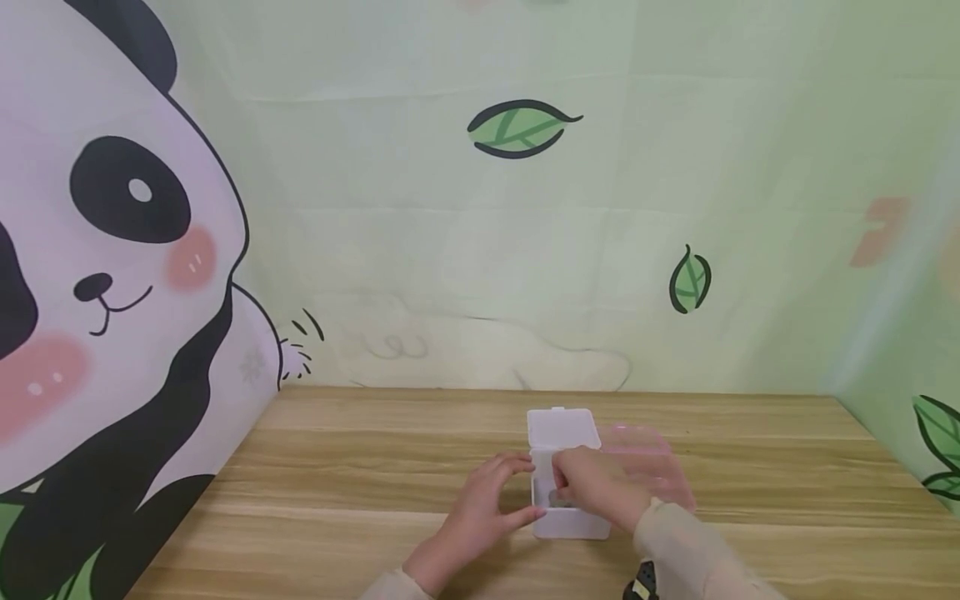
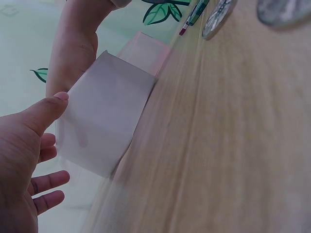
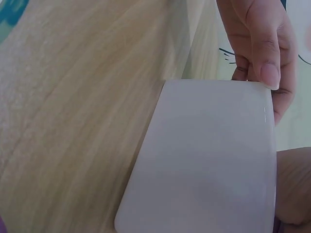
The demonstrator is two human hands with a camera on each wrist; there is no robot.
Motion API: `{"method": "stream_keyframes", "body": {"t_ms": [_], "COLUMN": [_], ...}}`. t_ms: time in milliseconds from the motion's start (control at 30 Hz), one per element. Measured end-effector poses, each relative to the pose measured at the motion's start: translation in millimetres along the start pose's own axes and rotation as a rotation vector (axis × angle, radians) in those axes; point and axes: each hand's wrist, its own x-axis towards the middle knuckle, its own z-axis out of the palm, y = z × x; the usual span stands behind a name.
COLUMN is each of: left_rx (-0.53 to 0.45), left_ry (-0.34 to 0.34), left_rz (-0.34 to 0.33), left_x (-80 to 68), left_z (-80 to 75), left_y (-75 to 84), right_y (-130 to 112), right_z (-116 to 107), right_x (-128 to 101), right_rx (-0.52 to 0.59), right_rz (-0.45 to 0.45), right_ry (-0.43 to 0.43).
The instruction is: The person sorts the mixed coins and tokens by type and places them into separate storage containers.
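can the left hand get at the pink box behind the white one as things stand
Probably not directly: the translucent pink plastic box lies behind and right of the open white plastic box, with the right hand reaching into it. The left hand would have to go round.

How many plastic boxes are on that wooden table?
2. A white box with its lid open sits between the hands, and a pink box lies right behind it, partly hidden by the right hand.

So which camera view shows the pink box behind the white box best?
The head view: it shows the pink box whole on the table, behind the open white box. The left wrist view shows only one pink side past the white box. The right wrist view does not show it.
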Motion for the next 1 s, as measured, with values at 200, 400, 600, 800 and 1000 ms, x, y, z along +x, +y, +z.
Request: {"method": "stream_keyframes", "body": {"t_ms": [200, 400, 600, 800, 1000], "left_rx": [0.02, 0.024, 0.027, 0.016, 0.021], "left_ry": [-0.002, -0.002, 0.002, 0.001, -0.009], "left_rz": [-0.006, -0.005, 0.005, 0.001, -0.017], "left_x": [-0.3, -0.4, -0.2, 0.1, 0.0], "left_z": [0.3, 0.8, 1.0, 0.8, 0.9], "left_y": [1.2, 1.6, 1.6, 1.2, 0.4], "right_y": [0, 1, 2, 0, -5], "right_z": [1, 3, 3, -3, -12], "right_x": [1, 1, 1, -1, -5], "right_rx": [-0.044, -0.067, -0.062, -0.05, -0.022], "right_rz": [0.017, 0.023, 0.01, 0.0, -0.016], "right_ry": [0.011, 0.031, 0.046, 0.062, 0.083]}}
